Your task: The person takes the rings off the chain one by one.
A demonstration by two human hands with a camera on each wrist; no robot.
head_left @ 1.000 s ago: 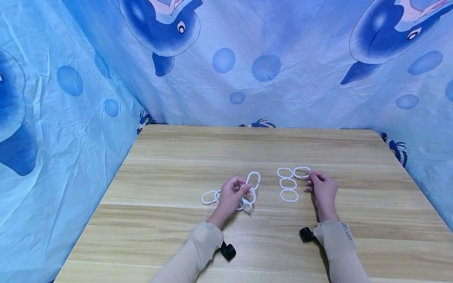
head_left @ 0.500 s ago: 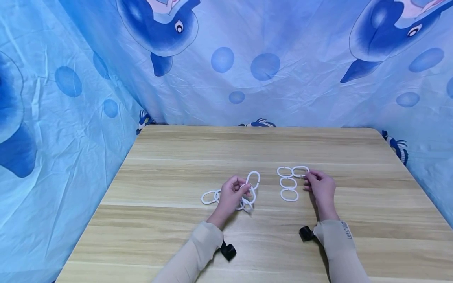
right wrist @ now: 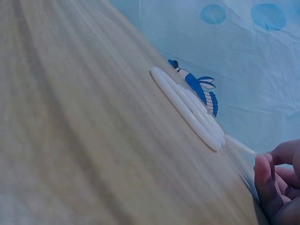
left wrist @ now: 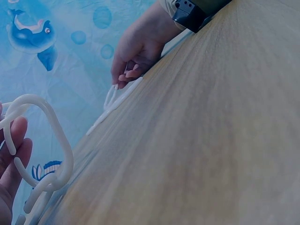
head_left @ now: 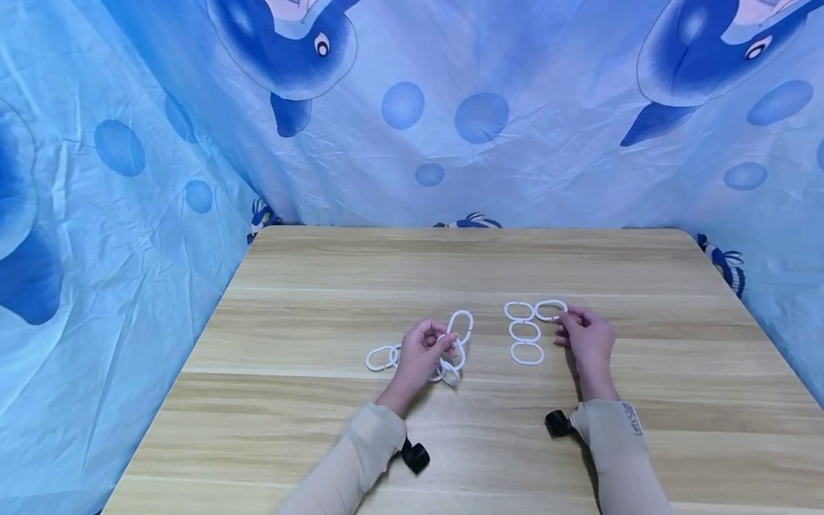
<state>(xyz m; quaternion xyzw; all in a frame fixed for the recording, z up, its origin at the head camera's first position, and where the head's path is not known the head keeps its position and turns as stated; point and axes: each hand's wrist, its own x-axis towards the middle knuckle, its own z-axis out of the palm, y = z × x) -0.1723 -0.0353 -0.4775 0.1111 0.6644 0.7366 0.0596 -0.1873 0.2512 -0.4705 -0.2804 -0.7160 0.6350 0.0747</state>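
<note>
My left hand [head_left: 418, 363] holds a chain of white plastic links [left wrist: 68, 145] between thumb and fingers. One end of that chain sticks up past the fingertips, while the other lies out to the left on the table; the hand hides part of it. Each oval link has a small gap in its side. Over on the right, my right hand [head_left: 592, 347] pinches the right end of a single white link [head_left: 551, 301]. In the right wrist view this link tilts up toward the fingertips. Its left end is right at the top one of three loose links [right wrist: 185, 105] laid in a column.
Both hands work over a wood-grain table [head_left: 322, 443]. A blue curtain [head_left: 547, 179] printed with whales hangs behind it and along the left. Each sleeve cuff carries a small black camera [head_left: 415, 458].
The right hand shifted slightly left with its link, then back to the right. The left hand and its chain stay in place, and so does the column of three links.
</note>
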